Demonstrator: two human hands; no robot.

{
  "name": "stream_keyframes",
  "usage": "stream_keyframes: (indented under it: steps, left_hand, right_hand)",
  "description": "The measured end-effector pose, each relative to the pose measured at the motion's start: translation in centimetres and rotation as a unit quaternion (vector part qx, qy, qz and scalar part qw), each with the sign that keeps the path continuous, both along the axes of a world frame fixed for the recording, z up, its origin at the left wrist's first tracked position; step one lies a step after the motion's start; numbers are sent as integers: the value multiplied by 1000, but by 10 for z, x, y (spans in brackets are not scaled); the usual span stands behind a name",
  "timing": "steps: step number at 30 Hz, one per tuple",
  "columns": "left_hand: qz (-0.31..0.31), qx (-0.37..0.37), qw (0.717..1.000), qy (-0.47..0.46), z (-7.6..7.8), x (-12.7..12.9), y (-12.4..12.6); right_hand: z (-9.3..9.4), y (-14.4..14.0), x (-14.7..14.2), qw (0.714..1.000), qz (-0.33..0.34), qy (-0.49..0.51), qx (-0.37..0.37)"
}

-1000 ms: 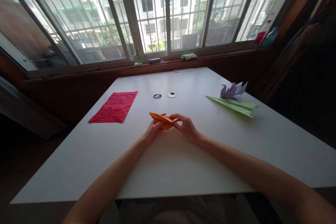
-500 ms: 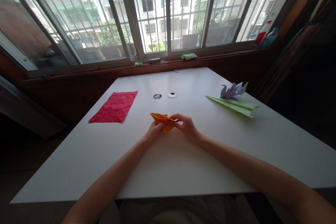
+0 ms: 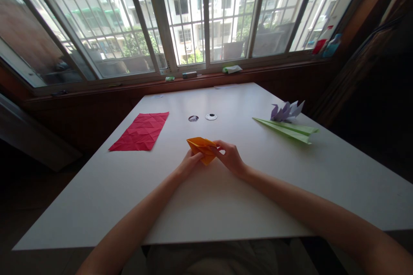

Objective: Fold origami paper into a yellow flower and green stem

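Between my two hands is a folded piece of orange paper (image 3: 200,143), its pointed end facing left and a lower corner pointing down. My left hand (image 3: 191,161) grips it from the lower left, thumb lying across the front; the other fingers are mostly hidden behind the paper. At the right end, my right hand (image 3: 229,154) pinches the paper between thumb and fingers. Both hands are just above the white table (image 3: 206,206), near its middle.
Creased red paper (image 3: 140,132) lies to the left. On the right are a green paper plane (image 3: 287,130) and purple folded paper (image 3: 282,112). Two round grommets (image 3: 211,117) are set in the tabletop beyond my hands. A windowsill (image 3: 129,84) holds small items.
The orange paper has turned so that more of its broad face shows. My right hand has shifted its pinch slightly; my left hand stays almost in place.
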State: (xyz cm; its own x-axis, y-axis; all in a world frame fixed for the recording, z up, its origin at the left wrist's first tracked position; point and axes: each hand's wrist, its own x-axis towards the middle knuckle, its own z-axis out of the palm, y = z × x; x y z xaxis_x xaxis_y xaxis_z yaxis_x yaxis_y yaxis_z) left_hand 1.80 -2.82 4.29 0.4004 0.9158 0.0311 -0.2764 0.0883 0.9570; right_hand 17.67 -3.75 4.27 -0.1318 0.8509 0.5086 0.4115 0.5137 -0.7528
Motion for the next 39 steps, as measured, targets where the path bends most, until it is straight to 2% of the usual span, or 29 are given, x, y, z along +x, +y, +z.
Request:
stream_keyframes:
  steps: [7,11,15,20,29,32,39]
  left_hand:
    - [4,26,999,21,4,3,-4]
    - [-5,41,999,25,2,4,-3]
    - [-4,63,998,27,0,4,-2]
    - [-4,58,998,14,1,5,-5]
    - [32,78,996,24,5,5,-7]
    - [60,71,996,18,6,4,-7]
    - [62,47,997,2,9,5,-12]
  right_hand:
    - [-9,0,1,994,-41,-64,74]
    - [-7,-2,0,990,-39,-89,103]
    - [-2,-6,1,989,-28,-100,109]
    - [-2,-5,2,992,-17,-67,109]
    - [-3,-5,3,989,-10,-58,132]
    - [-2,-6,2,989,-15,-62,133]
    - [-1,-8,2,988,-29,-53,139]
